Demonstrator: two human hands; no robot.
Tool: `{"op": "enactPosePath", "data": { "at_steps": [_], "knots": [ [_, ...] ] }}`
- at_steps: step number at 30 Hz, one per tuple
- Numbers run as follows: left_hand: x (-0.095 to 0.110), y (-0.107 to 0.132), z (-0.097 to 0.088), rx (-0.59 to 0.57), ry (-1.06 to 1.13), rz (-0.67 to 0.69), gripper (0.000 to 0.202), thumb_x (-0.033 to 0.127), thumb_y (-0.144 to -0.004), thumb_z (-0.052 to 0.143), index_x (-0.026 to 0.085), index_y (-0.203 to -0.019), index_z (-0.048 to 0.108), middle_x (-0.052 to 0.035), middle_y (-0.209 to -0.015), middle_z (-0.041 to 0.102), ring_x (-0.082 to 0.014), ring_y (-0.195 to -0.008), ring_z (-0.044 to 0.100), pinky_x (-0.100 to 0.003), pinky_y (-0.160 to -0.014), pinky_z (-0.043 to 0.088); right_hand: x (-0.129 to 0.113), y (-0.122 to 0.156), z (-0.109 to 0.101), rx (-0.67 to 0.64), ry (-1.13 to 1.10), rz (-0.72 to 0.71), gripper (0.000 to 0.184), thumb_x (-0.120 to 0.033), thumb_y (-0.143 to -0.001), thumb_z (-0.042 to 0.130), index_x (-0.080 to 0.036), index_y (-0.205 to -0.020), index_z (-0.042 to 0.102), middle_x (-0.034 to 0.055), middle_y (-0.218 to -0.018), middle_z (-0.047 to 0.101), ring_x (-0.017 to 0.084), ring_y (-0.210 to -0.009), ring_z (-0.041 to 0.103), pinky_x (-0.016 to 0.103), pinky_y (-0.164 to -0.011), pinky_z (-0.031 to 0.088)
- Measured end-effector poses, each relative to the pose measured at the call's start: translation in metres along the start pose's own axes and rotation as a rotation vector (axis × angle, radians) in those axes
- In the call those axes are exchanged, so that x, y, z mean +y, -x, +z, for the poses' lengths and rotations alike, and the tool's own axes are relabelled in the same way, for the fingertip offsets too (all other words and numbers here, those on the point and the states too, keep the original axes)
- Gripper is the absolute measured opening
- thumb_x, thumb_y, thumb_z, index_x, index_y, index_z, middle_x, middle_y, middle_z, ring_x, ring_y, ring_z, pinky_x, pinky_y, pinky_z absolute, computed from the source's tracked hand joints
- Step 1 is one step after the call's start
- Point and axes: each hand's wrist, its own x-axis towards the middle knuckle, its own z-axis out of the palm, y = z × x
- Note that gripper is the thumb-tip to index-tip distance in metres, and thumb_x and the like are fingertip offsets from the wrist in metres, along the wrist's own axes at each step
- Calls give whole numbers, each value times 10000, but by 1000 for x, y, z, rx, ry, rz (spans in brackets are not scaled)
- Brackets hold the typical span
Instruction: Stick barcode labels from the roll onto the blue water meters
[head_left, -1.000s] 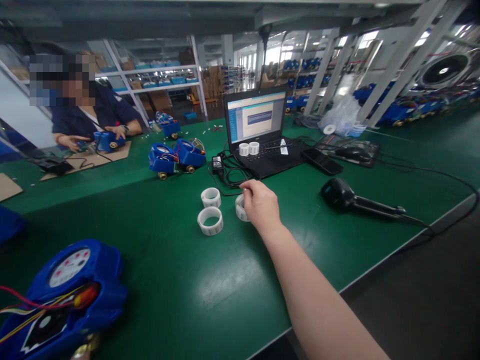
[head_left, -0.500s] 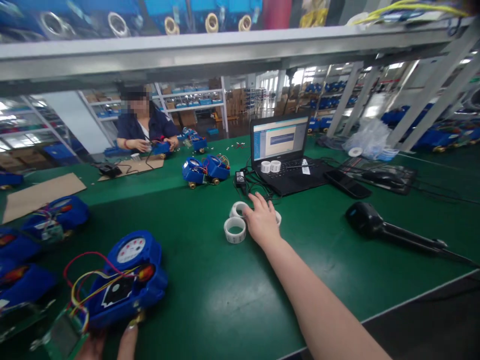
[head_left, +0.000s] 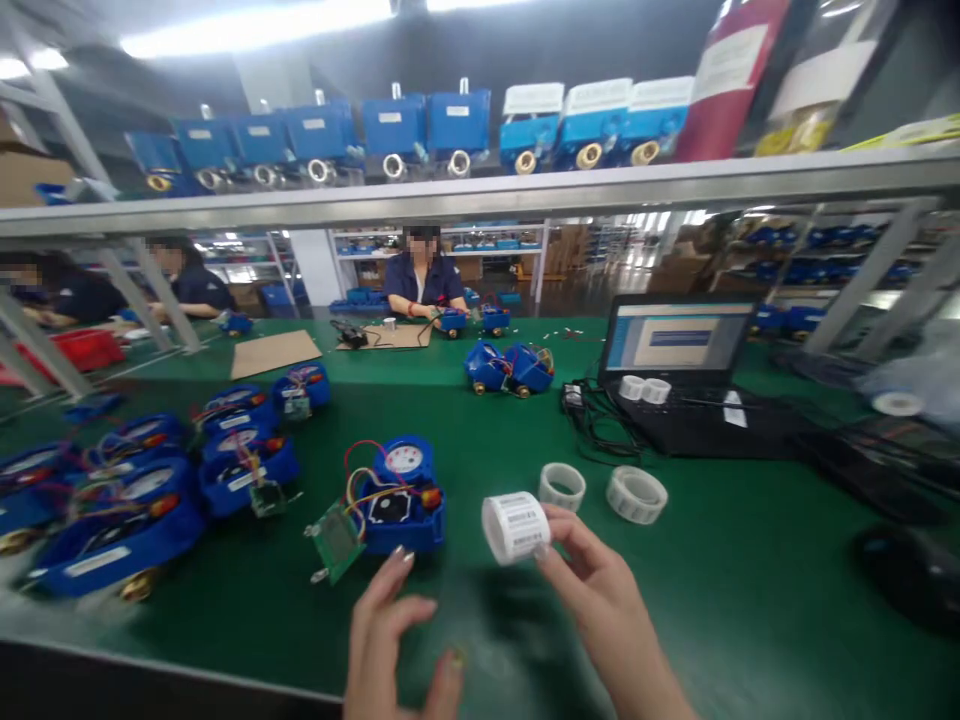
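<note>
My right hand (head_left: 600, 590) pinches a roll of barcode labels (head_left: 516, 527) by its right edge and holds it above the green table. Fingers apart, my left hand (head_left: 401, 640) is just in front of a blue water meter (head_left: 405, 525); whether a fingertip touches its front edge I cannot tell. The meter has a round dial, coloured wires and a loose green circuit board (head_left: 337, 542) hanging out at its left. Behind the held roll, a label roll (head_left: 562, 487) and a wider one or stack of label rolls (head_left: 637, 495) lie on the table.
Several blue meters (head_left: 247, 460) crowd the left side. Two more (head_left: 508, 370) stand farther back. A laptop (head_left: 679, 385) with two small rolls on it is at right, near a blurred black scanner (head_left: 911, 575). A shelf (head_left: 450, 200) spans overhead. A co-worker (head_left: 425, 275) sits opposite.
My right hand has picked up a label roll and brought it nearer. My left hand has come off the meter's front and spread its fingers. The view has swung left and up.
</note>
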Motion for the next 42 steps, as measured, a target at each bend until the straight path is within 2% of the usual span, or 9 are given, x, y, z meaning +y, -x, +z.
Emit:
{"op": "enactPosePath", "data": {
  "at_steps": [3,6,9,14,18,25,35,39,42],
  "knots": [
    [18,-15,5,-171,206,-179,308,445,-773,611,202,-951,546,-141,-1316,422,-311,-1208,445,-468,-965,409,-9,19,22,-108,-54,32,150,-343,-817,630,-204,-761,644,86,-1058,601,224,-1001,583,256,-759,520],
    [25,-21,4,-272,372,-319,255,425,-809,589,182,-882,568,-135,-1288,429,-294,-1179,471,-451,-975,402,-14,29,32,-165,42,14,103,-305,-815,628,-218,-770,659,76,-1049,597,208,-978,591,230,-733,516],
    [29,-19,-2,-300,400,-351,220,385,-860,526,184,-863,615,-116,-1242,461,-266,-1137,499,-415,-974,400,-19,36,36,-115,162,0,67,-277,-764,667,-216,-737,660,74,-1005,610,200,-919,605,202,-665,507],
    [30,-15,-12,-350,413,-366,266,378,-883,482,213,-1004,652,-101,-1263,463,-246,-1129,499,-350,-946,429,-22,42,37,-63,167,17,77,-286,-744,676,-212,-762,669,85,-987,601,212,-884,604,216,-626,508],
    [29,-14,-19,-354,418,-406,295,386,-881,483,212,-1033,666,-99,-1279,466,-247,-1121,510,-324,-920,460,-20,45,35,-79,154,9,159,-333,-804,626,-204,-720,670,98,-974,586,214,-867,598,236,-633,518],
    [30,-11,-23,-227,558,-500,282,385,-842,566,198,-1026,668,-112,-1265,482,-240,-1033,576,-271,-791,536,-19,50,29,-21,155,-3,165,-369,-807,639,-223,-744,680,93,-1003,587,218,-919,592,231,-653,514],
    [29,-7,-24,-267,528,-492,281,374,-854,529,195,-1028,658,-110,-1276,470,-267,-1164,502,-268,-832,527,-21,55,29,9,209,-33,159,-355,-804,635,-220,-737,686,99,-1003,594,225,-933,587,236,-653,511],
    [31,-7,-22,-340,507,-469,249,314,-810,568,191,-1001,671,-115,-1238,491,-260,-1070,560,-318,-851,523,-20,56,31,-48,245,-32,135,-329,-780,657,-217,-709,683,96,-975,585,227,-891,584,252,-636,496],
    [31,-5,-21,-332,549,-507,232,284,-801,576,189,-987,676,-112,-1219,492,-249,-1018,581,-321,-829,530,-18,57,32,-44,217,-3,134,-324,-742,694,-213,-671,666,78,-939,571,205,-814,566,253,-617,467]
  ]
}}
